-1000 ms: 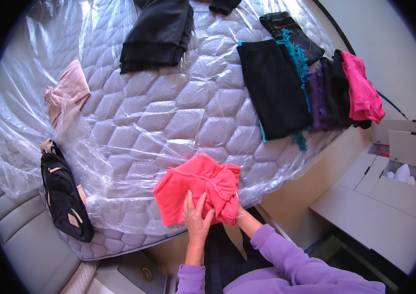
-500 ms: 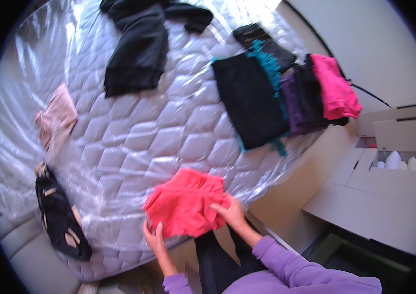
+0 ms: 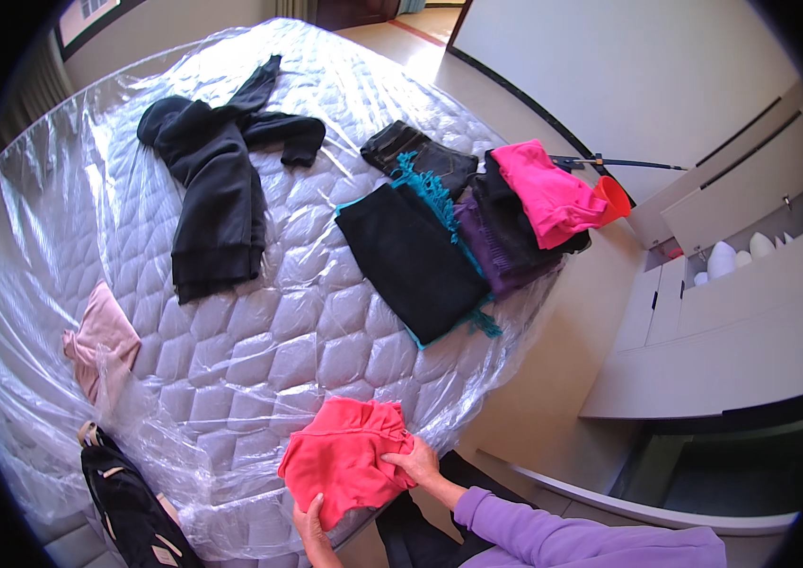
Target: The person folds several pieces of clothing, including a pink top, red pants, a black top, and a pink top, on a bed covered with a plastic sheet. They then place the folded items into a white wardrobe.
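A folded coral-pink garment (image 3: 344,459) is between my hands at the near edge of the mattress (image 3: 302,364); its exact kind does not show. My left hand (image 3: 310,530) grips its lower left side, thumb on top. My right hand (image 3: 416,464) pinches its right edge, thumb on top and fingers mostly hidden beneath. To the far right lie a folded black cloth (image 3: 411,260) with a teal fringed piece (image 3: 432,194) under it, a purple fringed cloth (image 3: 496,251), dark jeans (image 3: 415,156) and a bright pink garment (image 3: 545,194) on dark folded clothes.
Clear plastic covers the mattress. A black hooded sweatshirt (image 3: 217,189) is spread at the far left, with a pale pink cloth (image 3: 103,341) nearer. At the near left lies a black bag (image 3: 132,502). White cabinets (image 3: 704,322) and an orange-red cone-shaped thing (image 3: 613,199) stand right.
The view has tilted up, showing more of the room and shifting the bed lower in the picture. Both hands keep hold of the coral-pink garment, which now looks slightly more turned.
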Demonstrator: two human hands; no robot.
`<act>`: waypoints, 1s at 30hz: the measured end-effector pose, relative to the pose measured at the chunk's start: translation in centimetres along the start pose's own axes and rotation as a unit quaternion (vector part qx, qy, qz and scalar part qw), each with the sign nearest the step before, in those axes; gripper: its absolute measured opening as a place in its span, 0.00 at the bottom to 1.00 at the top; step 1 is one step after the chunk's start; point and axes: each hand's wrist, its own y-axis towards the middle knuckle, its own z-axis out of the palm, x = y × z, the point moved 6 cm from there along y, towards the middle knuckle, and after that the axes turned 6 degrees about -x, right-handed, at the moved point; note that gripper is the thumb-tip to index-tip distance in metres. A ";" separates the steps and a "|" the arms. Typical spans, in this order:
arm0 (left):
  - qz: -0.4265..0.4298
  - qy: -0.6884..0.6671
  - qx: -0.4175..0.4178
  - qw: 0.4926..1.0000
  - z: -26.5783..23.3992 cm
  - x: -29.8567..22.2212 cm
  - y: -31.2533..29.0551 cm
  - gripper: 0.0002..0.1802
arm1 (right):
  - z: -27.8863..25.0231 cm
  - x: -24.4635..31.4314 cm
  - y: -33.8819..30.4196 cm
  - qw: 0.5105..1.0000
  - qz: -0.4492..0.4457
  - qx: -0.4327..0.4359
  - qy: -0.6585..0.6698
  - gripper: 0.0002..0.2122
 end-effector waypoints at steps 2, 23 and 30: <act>-0.007 -0.076 0.005 0.997 0.2 -1.2 -0.8 0.25 | 0.3 1.4 -0.7 0.999 0.008 0.014 0.052 0.30; 0.069 -0.097 0.134 0.984 7.2 -12.6 -11.4 0.24 | -14.6 10.0 -3.2 0.840 0.099 0.356 0.398 0.18; 0.174 0.012 0.219 0.960 27.1 -24.7 -13.0 0.21 | -30.3 15.4 4.4 0.818 -0.038 0.246 0.519 0.19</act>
